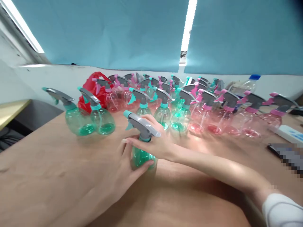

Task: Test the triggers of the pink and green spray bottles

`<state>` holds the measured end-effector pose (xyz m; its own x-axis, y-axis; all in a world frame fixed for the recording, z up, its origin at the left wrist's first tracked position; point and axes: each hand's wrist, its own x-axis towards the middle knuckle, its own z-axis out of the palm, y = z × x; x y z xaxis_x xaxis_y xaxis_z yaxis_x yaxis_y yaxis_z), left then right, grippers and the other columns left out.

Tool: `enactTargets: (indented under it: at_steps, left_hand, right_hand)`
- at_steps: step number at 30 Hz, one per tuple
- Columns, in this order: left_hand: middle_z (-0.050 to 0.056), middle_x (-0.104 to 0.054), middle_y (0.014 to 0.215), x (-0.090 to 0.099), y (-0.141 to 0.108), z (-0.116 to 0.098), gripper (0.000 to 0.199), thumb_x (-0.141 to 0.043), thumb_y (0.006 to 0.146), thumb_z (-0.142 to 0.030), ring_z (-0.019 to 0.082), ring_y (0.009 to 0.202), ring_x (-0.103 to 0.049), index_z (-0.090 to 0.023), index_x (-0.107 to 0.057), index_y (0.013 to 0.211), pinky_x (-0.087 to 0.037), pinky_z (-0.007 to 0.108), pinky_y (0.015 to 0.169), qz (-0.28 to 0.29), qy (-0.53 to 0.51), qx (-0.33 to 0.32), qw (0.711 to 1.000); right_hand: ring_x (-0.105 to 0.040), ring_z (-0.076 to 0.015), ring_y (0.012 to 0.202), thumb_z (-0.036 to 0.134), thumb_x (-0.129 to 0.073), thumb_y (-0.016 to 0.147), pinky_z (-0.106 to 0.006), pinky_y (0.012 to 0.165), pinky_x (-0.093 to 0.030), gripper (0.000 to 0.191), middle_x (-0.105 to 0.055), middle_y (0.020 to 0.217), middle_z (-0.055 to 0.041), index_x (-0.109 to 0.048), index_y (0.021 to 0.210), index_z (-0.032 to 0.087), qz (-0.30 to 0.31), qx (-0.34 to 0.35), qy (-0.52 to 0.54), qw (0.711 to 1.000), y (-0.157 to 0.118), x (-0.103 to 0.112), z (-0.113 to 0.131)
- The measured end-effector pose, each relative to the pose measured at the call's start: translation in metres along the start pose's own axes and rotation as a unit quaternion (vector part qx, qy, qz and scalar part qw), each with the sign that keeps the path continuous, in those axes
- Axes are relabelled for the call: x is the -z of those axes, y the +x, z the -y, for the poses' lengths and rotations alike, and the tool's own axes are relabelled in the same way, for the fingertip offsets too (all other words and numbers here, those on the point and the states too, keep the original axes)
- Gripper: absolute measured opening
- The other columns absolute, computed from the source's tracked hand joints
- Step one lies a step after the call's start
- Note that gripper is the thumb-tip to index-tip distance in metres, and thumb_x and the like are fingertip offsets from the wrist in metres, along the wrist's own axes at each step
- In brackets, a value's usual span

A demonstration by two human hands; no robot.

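A green spray bottle (143, 157) with a grey trigger head stands upright on the brown table, near the middle of the view. My left hand (127, 167) wraps round its lower body from the left, the thumb across the front. From the right, my right hand (157, 140) grips the bottle's neck just under the spray head; part of its fingers is hidden behind the head. Two more green spray bottles (103, 121) stand to the left. Just behind my right hand is another green spray bottle (163, 113).
Several pink spray bottles (215, 121) line the right side, with more bottles crowded behind. A red plastic bag (93, 91) lies at the back left. A clear bottle with a blue cap (254, 78) is at the back right. A phone (287, 156) lies on the table's (59, 176) right side.
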<state>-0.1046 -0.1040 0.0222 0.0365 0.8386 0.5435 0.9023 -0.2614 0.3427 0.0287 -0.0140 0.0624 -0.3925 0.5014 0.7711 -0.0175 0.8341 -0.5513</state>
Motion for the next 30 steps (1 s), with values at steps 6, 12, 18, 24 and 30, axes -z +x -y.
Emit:
enactTargets:
  at_steps: [6,12,18,24,30]
  left_hand:
    - [0.006,-0.053,0.125,0.033,0.008,0.039,0.056,-0.053,0.089,-0.056,0.031,0.113,-0.053,-0.031,-0.031,0.135,-0.046,0.048,0.094,0.029,0.028,-0.005,0.999]
    - [0.008,-0.057,0.118,0.043,0.033,0.081,0.055,-0.055,0.088,-0.056,0.033,0.109,-0.056,-0.029,-0.035,0.133,-0.049,0.047,0.087,0.029,0.036,-0.004,0.999]
    - [0.011,-0.053,0.116,0.041,0.063,0.099,0.051,-0.055,0.09,-0.053,0.036,0.112,-0.048,-0.02,-0.044,0.127,-0.044,0.05,0.092,0.038,0.114,-0.065,0.991]
    - [0.012,-0.052,0.113,0.041,0.075,0.092,0.05,-0.058,0.09,-0.045,0.035,0.105,-0.048,-0.016,-0.045,0.129,-0.044,0.049,0.091,0.028,0.162,-0.06,0.985]
    - [0.012,-0.052,0.111,0.04,0.078,0.086,0.047,-0.061,0.088,-0.044,0.036,0.107,-0.048,-0.017,-0.049,0.124,-0.043,0.05,0.091,0.02,0.169,-0.047,0.984]
  right_hand:
    - [-0.055,-0.0203,0.109,0.053,-0.076,0.067,-0.035,0.093,-0.047,0.063,-0.059,0.113,-0.0094,-0.057,0.115,0.017,0.063,0.015,-0.049,0.997,0.023,-0.008,0.0]
    - [-0.062,-0.0166,0.078,0.05,-0.063,0.082,-0.033,0.07,-0.049,0.04,-0.063,0.101,-0.0064,-0.061,0.108,0.02,0.078,-0.105,-0.198,0.971,0.017,0.026,-0.016]
    - [-0.065,-0.017,0.07,0.048,-0.06,0.084,-0.034,0.069,-0.049,0.041,-0.061,0.106,-0.0088,-0.057,0.113,0.02,0.055,-0.159,-0.278,0.946,0.008,0.044,-0.032]
    - [-0.065,-0.0188,0.07,0.049,-0.058,0.084,-0.042,0.08,-0.05,0.056,-0.062,0.114,-0.0123,-0.051,0.126,0.013,0.092,-0.209,-0.287,0.93,0.015,0.033,-0.036]
    - [-0.053,-0.0319,0.121,0.047,-0.059,0.084,-0.047,0.097,-0.044,0.062,-0.057,0.131,-0.0171,-0.046,0.133,0.01,0.109,-0.216,-0.272,0.931,0.029,0.02,-0.042]
